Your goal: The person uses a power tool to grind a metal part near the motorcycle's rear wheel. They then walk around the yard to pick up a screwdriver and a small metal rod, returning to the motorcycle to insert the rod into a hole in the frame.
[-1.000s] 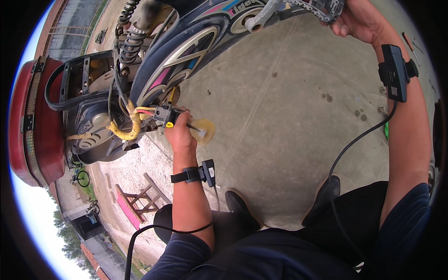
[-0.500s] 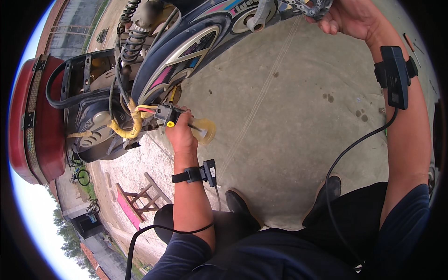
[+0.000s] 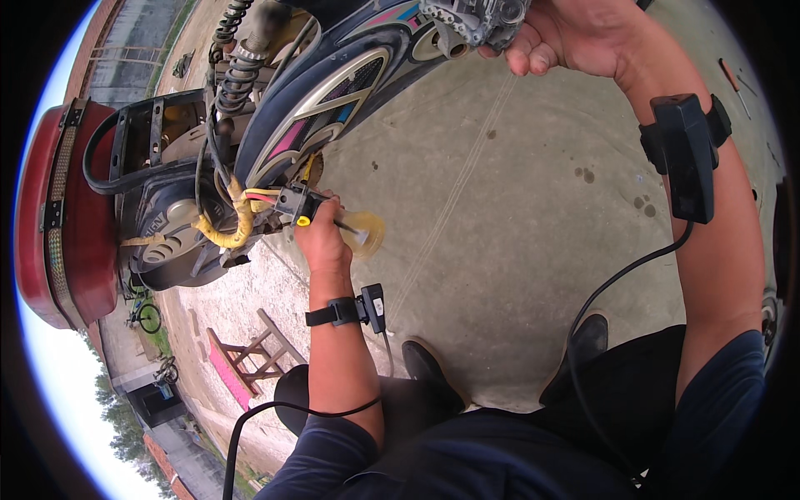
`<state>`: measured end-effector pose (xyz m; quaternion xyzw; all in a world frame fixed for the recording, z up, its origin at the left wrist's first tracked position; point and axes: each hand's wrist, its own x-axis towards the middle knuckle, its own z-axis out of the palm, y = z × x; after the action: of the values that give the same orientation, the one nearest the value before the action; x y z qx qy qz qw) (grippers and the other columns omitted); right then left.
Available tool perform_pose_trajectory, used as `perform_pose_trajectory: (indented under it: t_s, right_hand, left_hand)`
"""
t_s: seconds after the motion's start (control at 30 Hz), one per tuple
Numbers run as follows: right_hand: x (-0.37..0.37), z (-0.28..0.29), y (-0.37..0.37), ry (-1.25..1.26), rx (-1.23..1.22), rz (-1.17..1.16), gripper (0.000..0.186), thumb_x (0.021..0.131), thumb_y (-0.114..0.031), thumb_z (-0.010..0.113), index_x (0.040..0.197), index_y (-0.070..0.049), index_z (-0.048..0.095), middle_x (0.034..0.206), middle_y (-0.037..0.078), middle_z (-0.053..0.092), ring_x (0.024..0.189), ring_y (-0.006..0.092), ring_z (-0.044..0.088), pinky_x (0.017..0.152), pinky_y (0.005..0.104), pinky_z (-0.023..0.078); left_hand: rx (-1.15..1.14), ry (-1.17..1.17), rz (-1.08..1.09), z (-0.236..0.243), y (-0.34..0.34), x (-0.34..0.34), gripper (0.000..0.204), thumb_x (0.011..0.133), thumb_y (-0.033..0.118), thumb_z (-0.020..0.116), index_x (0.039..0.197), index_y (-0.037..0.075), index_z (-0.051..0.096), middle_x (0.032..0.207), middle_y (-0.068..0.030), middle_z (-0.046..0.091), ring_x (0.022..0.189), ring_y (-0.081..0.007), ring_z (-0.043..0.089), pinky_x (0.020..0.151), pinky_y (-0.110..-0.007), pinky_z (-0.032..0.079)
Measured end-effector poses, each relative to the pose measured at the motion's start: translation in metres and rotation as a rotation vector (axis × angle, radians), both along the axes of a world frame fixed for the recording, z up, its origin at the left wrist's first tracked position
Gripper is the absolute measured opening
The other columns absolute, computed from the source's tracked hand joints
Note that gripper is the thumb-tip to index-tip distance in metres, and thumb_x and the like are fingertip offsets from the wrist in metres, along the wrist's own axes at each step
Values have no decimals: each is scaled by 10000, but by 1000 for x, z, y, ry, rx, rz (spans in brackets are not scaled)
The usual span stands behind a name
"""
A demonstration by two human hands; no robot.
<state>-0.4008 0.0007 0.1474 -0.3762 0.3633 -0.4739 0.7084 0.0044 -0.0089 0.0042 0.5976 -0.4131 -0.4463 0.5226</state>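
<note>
Two hands busy: left hand (image 3: pixel 321 240) grips a screwdriver (image 3: pixel 354 231) (yellow handle), right hand (image 3: pixel 575 37) fingers clasp a grey metal part (image 3: pixel 475 21)

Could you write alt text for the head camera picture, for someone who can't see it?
Seen from above, a person's left hand holds a tool with a translucent yellow handle against a black wiring connector on a motorcycle. Their right hand grips a grey metal part further along it. The motorcycle stands on concrete ground.

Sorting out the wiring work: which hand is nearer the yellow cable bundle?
Left. The left hand sits just right of the yellow cable bundle; the right hand is far off, up top.
</note>
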Motion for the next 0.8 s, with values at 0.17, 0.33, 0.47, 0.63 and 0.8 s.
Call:
perform_pose_trajectory:
  t_s: [0.17,0.33,0.47,0.63,0.8]
  right_hand:
    - [20,-3,-2,-34,17,74,506,1041,-470,416,1160,-27,631,837,164,724,570,271,713,449,306,595]
    - [74,-17,4,147,-74,18,577,909,-581,626,1037,-21,683,830,85,678,610,136,670,516,202,555]
    - [108,-28,5,68,84,83,500,943,-519,608,991,-26,676,841,116,695,572,164,666,446,218,530]
    - [121,-44,0,67,144,108,505,942,-525,609,1016,-30,670,843,107,696,572,169,665,438,224,518]
    - [122,-43,1,70,138,93,519,937,-532,617,1041,-26,665,861,111,698,572,171,664,436,230,514]
  left_hand:
    - [1,30,0,3,0,-4,338,789,-18,684,1120,-23,614,1003,-100,674,855,-197,627,778,-325,497]
    - [13,44,15,3,2,1,341,793,-14,683,1126,-24,612,1014,-103,677,863,-201,634,783,-330,502]
    - [12,41,-2,3,1,2,335,791,-15,681,1119,-22,615,1018,-106,678,867,-202,637,786,-330,504]
    - [13,43,-12,6,3,0,312,790,-12,680,1097,-21,623,1004,-108,680,865,-203,638,792,-328,504]
    - [16,61,-5,8,4,-4,295,790,-12,678,1081,-24,629,981,-109,680,856,-205,638,792,-328,504]
